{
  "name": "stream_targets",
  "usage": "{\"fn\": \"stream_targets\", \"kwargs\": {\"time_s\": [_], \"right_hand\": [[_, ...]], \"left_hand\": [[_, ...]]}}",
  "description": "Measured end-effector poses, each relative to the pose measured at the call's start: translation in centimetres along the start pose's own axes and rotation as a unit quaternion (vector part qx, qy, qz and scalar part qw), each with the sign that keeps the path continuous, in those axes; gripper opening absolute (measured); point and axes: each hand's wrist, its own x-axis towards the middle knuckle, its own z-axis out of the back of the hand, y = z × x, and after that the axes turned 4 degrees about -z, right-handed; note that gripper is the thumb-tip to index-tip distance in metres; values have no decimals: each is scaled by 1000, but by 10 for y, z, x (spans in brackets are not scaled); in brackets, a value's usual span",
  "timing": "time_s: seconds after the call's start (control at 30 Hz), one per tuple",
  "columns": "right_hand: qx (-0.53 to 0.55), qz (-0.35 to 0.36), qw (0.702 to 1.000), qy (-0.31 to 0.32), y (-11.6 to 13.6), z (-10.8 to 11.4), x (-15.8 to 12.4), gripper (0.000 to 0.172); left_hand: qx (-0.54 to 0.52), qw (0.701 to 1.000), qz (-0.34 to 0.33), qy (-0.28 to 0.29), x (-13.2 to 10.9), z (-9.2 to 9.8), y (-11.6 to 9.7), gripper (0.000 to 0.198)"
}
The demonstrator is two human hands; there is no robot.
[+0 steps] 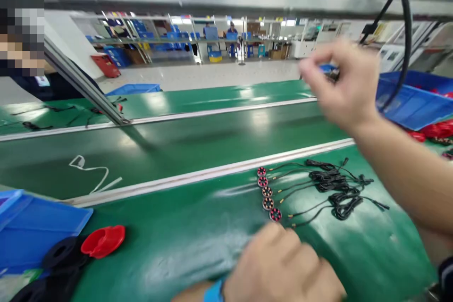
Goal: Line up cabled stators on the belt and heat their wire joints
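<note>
Rings, head view: five small ring parts (268, 192) with red or copper-toned segments stand in a row on the green desk (170, 240), running from just beside the white rail (212, 171) toward the desk's near edge.
Cables: bundled black cables (329, 180) lie beside the rings, toward the desk's right edge, their thin leads pointing at the row.
Left hand: the left hand (285, 264) is knuckles up at the near end of the row, fingers bent under; whether it grasps anything I cannot tell.
Right hand: the right hand (343, 87) is in the air above the desk, fingers curled toward the thumb; blur leaves any grip uncertain.
Row risk: a sideways brush of the left knuckles could knock the nearest ring out of line.
Tangle risk: bundles overlap, so lifting one could drag its neighbours and pull the rings askew.
Snag risk: the hanging cable (406, 33) looks close to the right hand and could catch it.
Hidden: the left fingertips are out of sight; six lead ends seem to show against five rings, so another may lie under that hand.
Cut off: the blue bin (42, 229) at the desk's left edge, and the desk's near edge.
Hard to read: the dark shape within the right hand's curl, perhaps only background.
</note>
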Motion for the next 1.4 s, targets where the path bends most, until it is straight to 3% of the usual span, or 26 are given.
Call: {"fn": "stream_targets", "kwargs": {"time_s": [0.07,0.17,0.23,0.3,0.43,0.57,0.67,0.87,0.97,1.1,1.17,1.3,1.4], "right_hand": [[124,-72,983,114,1,-4,-91,23],[226,-204,908,286,-2,-7,-195,23],[253,-254,878,319,-7,-9,-235,26],[262,-277,868,317,-11,-12,-255,27],[260,-235,865,358,-20,-15,-266,21],[244,-189,863,400,-31,-19,-272,19],[229,-163,857,432,-38,-24,-278,20],[240,-168,803,519,-38,-21,-282,20],[258,-191,803,502,-35,-14,-276,20],[232,-173,858,425,-34,-16,-256,18],[219,-132,871,420,-34,-26,-247,15],[250,-74,860,439,-30,-54,-242,24],[277,-72,852,439,-25,-72,-252,33]], "left_hand": [[16,989,146,-34,-2,-8,13,19],[6,967,252,-24,-21,-35,24,16],[-23,957,287,28,-41,-60,21,14],[-41,947,311,72,-61,-82,12,16],[-52,944,299,132,-83,-110,-1,23],[-51,945,270,178,-81,-116,5,32],[-42,947,253,194,-77,-111,9,36],[-76,942,233,228,-80,-89,-9,42],[-125,941,230,214,-78,-78,-15,40],[-91,943,283,151,-71,-74,1,28],[-41,940,308,143,-69,-80,17,26],[-1,932,320,169,-72,-104,46,28],[-6,926,336,172,-77,-121,55,24]]}}
